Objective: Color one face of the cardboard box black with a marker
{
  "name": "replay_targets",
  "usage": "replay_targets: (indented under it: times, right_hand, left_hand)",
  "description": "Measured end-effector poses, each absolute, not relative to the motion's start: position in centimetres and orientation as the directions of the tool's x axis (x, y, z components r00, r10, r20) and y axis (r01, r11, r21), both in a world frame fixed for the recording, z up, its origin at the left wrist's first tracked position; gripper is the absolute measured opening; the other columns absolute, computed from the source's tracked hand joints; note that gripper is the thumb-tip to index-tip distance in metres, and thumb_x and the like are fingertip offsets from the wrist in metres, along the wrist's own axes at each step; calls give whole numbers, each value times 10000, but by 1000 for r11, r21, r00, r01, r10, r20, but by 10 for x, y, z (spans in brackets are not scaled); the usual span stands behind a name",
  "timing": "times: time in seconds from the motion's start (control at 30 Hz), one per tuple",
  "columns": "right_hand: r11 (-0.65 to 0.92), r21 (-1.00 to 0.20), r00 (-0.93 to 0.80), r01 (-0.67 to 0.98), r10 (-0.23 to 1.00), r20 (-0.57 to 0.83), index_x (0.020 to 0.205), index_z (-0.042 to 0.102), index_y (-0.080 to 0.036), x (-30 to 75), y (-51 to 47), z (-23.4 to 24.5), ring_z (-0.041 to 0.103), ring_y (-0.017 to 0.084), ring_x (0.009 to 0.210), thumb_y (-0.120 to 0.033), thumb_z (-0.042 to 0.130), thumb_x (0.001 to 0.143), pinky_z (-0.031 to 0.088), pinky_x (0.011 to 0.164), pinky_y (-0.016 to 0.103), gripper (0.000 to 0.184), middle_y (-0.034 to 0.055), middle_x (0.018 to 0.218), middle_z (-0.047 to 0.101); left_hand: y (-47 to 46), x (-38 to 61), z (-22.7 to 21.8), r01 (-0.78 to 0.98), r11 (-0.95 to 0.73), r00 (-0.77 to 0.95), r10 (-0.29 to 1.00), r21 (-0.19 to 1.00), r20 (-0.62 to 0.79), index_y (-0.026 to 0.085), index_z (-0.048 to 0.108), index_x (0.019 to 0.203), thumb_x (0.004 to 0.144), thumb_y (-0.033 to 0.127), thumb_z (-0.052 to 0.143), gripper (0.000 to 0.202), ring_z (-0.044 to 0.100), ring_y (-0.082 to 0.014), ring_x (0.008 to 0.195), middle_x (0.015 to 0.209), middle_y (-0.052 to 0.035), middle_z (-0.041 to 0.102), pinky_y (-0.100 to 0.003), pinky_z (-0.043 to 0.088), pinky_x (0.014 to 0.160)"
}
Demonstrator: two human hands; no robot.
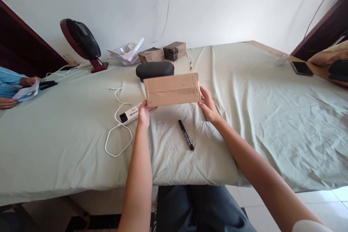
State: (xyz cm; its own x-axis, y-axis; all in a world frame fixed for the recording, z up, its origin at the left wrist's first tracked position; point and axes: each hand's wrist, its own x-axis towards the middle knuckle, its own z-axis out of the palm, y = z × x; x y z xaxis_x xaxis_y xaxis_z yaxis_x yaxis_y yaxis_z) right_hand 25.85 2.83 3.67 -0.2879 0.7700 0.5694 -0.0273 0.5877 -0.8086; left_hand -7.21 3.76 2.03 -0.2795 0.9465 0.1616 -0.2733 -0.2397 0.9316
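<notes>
Between my two hands a brown cardboard box (172,92) is held up over the cloth-covered table, its long taped side facing me. My left hand (145,113) grips its lower left corner, some fingers hidden beneath. On the opposite end, my right hand (208,105) presses against the right edge, partly behind the box. Below the box lies a black marker (186,135), capped and slanting on the cloth. A white power strip (132,113) with a white cable sits just beside my left hand. A dark thin object shows under my right hand, too covered to name.
Behind the box rest a black zip case (154,69), two small cardboard boxes (175,50) and a plastic basket (126,54). A fan (84,41) stands at back left. A person's hands (29,81) hold papers at far left. A phone (301,68) lies at right.
</notes>
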Motion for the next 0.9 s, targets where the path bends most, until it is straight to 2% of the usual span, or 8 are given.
replay_targets:
  times: [0.1, 0.17, 0.27, 0.37, 0.5, 0.63, 0.77, 0.9]
  right_hand:
    - [619, -785, -347, 15, 739, 577, 1651, 339, -435, 255, 25, 38, 177, 340, 1682, -683, 575, 999, 336, 1292, 645, 736, -1, 1820, 171]
    - [628, -778, -383, 23, 724, 573, 1617, 401, -409, 252, 21, 39, 157, 355, 1684, -740, 549, 979, 307, 1292, 663, 733, 21, 1814, 197]
    - [589, -808, -390, -22, 739, 550, 1523, 493, -410, 248, 14, 43, 222, 374, 1660, -810, 518, 942, 338, 1257, 680, 706, 25, 1797, 250]
    - [546, -837, -339, -44, 780, 527, 1424, 555, -422, 243, 9, 46, 300, 366, 1618, -776, 548, 938, 408, 1209, 664, 601, 14, 1744, 325]
    - [469, -883, -221, -28, 858, 463, 1546, 437, -420, 237, 9, 44, 287, 347, 1618, -763, 504, 962, 423, 1220, 635, 681, 48, 1702, 341]
    - [377, -923, -97, -73, 919, 383, 1675, 196, -425, 232, 17, 37, 184, 323, 1663, -796, 425, 953, 307, 1306, 629, 843, 14, 1777, 194]
    - [426, -901, -72, -86, 899, 432, 1699, 155, -404, 230, 20, 33, 169, 333, 1673, -712, 615, 851, 195, 1363, 588, 1013, -11, 1811, 129]
    - [537, -842, -86, -52, 838, 539, 1698, 194, -383, 235, 18, 37, 205, 350, 1664, -757, 664, 796, 234, 1361, 556, 1084, -1, 1809, 164]
  left_hand:
    - [33, -70, 23, -408, -129, -228, 973, 904, 36, 264, 710, 1179, 771, 930, 597, 789, 701, -366, 1190, 1317, -140, 713, -562, 627, 918]
    - [32, -68, 24, -460, -62, -182, 983, 886, -26, 277, 677, 1286, 775, 997, 495, 902, 681, -402, 1245, 1391, -165, 687, -621, 603, 950]
    - [34, -65, 21, -482, -30, -188, 980, 876, -70, 285, 635, 1378, 788, 1000, 463, 943, 684, -407, 1249, 1397, -177, 689, -629, 588, 979]
    - [40, -65, 14, -422, -71, -277, 959, 904, -54, 283, 629, 1408, 804, 955, 529, 909, 678, -374, 1270, 1410, -163, 687, -569, 585, 1025]
    - [44, -68, 4, -169, -272, -384, 903, 947, 191, 267, 667, 1371, 811, 919, 584, 863, 569, -317, 1439, 1468, -142, 651, -477, 489, 1182]
    - [37, -67, 8, -52, -435, -217, 884, 899, 415, 254, 710, 1309, 752, 912, 661, 863, 542, -341, 1470, 1354, -151, 703, -462, 419, 1241]
    - [26, -63, 23, -213, -364, -131, 930, 907, 343, 304, 671, 1344, 740, 973, 579, 906, 587, -364, 1409, 1416, -131, 672, -491, 527, 1119]
    - [16, -68, 37, -285, -256, -50, 966, 924, 252, 357, 568, 1468, 699, 810, 751, 911, 652, -362, 1315, 1455, -111, 645, -488, 589, 1015]
